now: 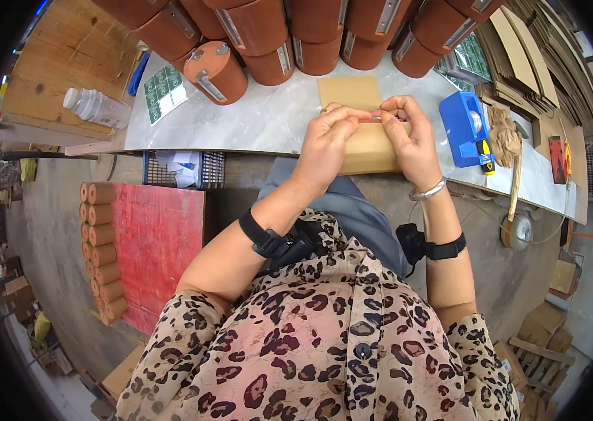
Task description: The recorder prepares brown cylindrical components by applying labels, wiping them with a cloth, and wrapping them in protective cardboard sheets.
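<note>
A small tan cardboard box (368,149) rests at the front edge of the grey marbled table, a tan flap (345,90) standing out on its far side. My left hand (329,137) and my right hand (412,140) meet over the top of it. Thumbs and fingertips of both are pinched together around a small reddish and silvery bit (376,118), mostly covered by the fingers. Whether that bit belongs to something inside the box I cannot tell. Beside my right hand stands a blue tape dispenser (459,130) with a yellow and black knife (485,156).
Several reddish-brown cylinders (258,31) with metal clasps are stacked along the back, one cylinder (216,74) nearer. Green-printed sheets (163,93) and a clear plastic jar (96,109) lie left. Crumpled brown paper (504,137) and flat cardboard (521,52) are right. Brown rolls (103,254) line a red board (159,245).
</note>
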Demonstrator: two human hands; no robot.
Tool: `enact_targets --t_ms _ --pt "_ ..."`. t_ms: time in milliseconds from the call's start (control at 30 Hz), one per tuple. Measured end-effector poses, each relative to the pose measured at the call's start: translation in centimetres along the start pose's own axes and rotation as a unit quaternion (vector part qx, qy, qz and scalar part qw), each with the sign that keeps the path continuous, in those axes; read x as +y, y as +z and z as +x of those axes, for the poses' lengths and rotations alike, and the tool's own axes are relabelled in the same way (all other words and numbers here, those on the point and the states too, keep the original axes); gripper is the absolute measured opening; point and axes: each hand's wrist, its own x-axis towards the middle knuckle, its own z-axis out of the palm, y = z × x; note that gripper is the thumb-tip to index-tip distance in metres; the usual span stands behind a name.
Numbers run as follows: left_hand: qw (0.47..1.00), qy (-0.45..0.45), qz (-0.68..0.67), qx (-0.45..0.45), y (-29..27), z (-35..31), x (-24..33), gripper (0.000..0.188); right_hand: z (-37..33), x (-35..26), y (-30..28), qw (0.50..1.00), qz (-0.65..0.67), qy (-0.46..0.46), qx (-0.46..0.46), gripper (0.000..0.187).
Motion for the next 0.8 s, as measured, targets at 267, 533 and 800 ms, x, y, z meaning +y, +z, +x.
enact_targets --t_ms 267,533,800 --pt "0.991 -0.094 -0.09 0.033 0.6 -1.0 1.1 0.035 -1.6 -0.7 0.7 0.999 0.028 0.024 0.029 0.017" --pt "0.991 -0.111 -0.056 0.05 0.3 -0.7 0.7 0.036 -3.9 -5.3 0.5 0.921 -0.347 -0.162 0.07 0.035" --pt "0.994 -0.077 0.004 0.081 -0.6 1.1 -0.3 0.033 -4.0 -5.9 1.6 0.895 -0.386 -0.22 -0.047 0.07"
